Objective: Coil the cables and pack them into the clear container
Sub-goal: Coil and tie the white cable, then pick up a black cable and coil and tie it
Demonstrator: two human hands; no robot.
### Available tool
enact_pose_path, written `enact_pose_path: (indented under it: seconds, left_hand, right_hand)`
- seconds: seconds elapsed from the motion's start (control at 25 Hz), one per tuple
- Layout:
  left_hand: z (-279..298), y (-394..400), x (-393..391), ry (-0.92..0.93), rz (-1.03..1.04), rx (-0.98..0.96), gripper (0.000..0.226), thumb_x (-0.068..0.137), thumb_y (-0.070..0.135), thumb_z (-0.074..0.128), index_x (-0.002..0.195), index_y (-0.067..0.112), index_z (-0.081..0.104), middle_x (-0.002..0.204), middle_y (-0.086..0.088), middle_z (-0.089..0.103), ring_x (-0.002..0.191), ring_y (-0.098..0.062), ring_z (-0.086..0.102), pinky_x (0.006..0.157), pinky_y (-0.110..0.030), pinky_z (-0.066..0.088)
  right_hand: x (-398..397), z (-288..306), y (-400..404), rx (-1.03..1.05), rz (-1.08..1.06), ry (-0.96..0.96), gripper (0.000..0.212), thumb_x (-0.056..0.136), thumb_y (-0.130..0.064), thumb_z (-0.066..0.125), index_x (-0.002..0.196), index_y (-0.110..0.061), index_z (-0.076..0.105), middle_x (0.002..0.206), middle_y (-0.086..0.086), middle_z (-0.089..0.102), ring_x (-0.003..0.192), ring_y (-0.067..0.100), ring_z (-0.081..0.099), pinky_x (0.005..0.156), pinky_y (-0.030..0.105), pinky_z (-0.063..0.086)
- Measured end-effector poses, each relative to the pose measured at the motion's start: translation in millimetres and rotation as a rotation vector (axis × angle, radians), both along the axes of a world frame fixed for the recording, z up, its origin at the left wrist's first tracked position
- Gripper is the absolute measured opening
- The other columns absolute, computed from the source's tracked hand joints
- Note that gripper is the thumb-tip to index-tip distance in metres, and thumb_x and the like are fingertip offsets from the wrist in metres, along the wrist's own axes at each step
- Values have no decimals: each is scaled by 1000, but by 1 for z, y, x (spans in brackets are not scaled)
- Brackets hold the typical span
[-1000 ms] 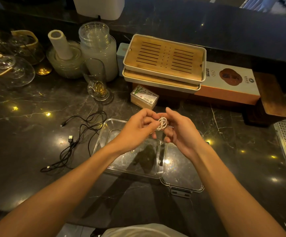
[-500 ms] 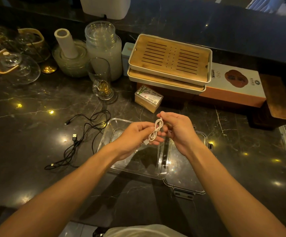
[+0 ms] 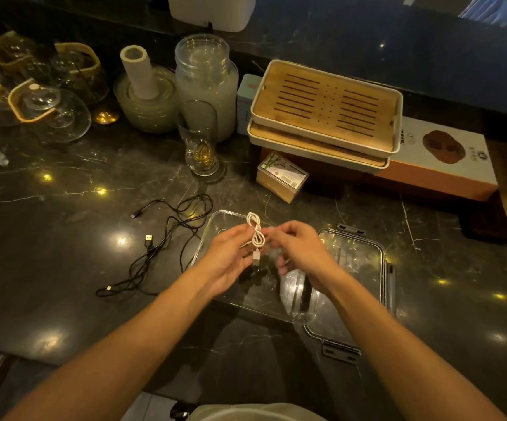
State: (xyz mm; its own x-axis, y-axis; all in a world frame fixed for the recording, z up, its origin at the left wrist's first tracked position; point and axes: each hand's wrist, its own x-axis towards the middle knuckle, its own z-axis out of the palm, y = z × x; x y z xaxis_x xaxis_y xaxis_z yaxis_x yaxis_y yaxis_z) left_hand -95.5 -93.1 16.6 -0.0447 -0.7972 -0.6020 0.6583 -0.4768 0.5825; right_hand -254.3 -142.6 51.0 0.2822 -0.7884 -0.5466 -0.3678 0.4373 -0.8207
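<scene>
Pinching a coiled white USB cable (image 3: 255,232), left hand (image 3: 231,259) and right hand (image 3: 299,253) hover above the clear container (image 3: 215,221); black cables (image 3: 167,238) lie left of them.

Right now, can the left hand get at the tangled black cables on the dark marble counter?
Probably yes, once freed. The left hand pinches the white coiled cable together with the right hand. The tangled black cables lie to its left, with nothing in between.
</scene>
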Motion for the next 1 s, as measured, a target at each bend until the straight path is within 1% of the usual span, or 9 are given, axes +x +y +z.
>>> enact_pose_path:
  seconds: [0.08,0.24,0.36,0.52,0.6,0.68,0.8,0.92,1.0]
  left_hand:
    - [-6,3,7,-102,-32,16,21,101,13,58,117,3,67,121,-19,72,113,-30,69,100,-42,55]
    - [-13,6,23,-452,-140,34,17,100,6,58,99,9,75,95,-9,78,92,-23,74,81,-32,61]
    - [-19,3,35,-685,-267,16,21,95,9,61,90,18,79,91,-11,78,92,-30,74,85,-41,58]
    - [-17,0,39,-890,-404,-13,22,97,10,51,89,1,69,71,-11,64,68,-22,59,67,-39,47]
    - [-9,3,42,-943,-470,-71,21,99,15,50,94,6,68,81,-13,70,75,-32,66,71,-46,54]
    - [2,8,48,-997,-517,-91,18,102,18,51,101,19,68,94,-9,74,86,-26,70,80,-41,56]
    - [14,15,67,-1005,-434,-138,25,102,18,56,122,20,71,106,1,77,97,-12,71,85,-28,55]
    - [17,21,91,-856,-160,-106,21,101,13,58,117,18,71,101,-1,77,85,-12,73,74,-24,59]
    - [10,25,110,-878,-32,-11,20,101,11,58,114,17,71,97,-3,75,78,-11,71,68,-20,55]
  right_hand:
    - [14,-15,4,75,73,14,32,102,-34,64,113,-4,61,93,9,72,59,16,65,53,29,57]
    - [37,-44,7,180,39,-23,21,104,-17,61,110,2,65,90,16,71,59,15,67,58,29,62]
    - [47,-55,6,262,-7,-79,19,104,-9,58,112,7,64,82,13,69,57,14,64,54,25,61]
    - [60,-66,6,280,-36,-45,12,104,-12,59,101,-1,64,77,12,67,52,13,62,53,27,59]
    - [68,-71,8,279,-51,-33,15,105,-14,57,99,-2,64,71,10,66,50,13,61,53,28,58]
    - [77,-74,11,286,-66,-41,18,105,-15,56,102,0,65,67,9,67,49,14,61,53,30,57]
    - [89,-81,15,305,-84,-38,20,104,-16,59,107,2,64,75,11,68,49,13,62,54,31,58]
    - [101,-84,16,332,-142,-44,14,104,-14,61,104,0,62,77,14,67,44,13,60,48,29,57]
    - [108,-86,16,326,-145,-21,10,104,-11,58,101,-3,60,78,16,64,43,14,58,45,29,56]
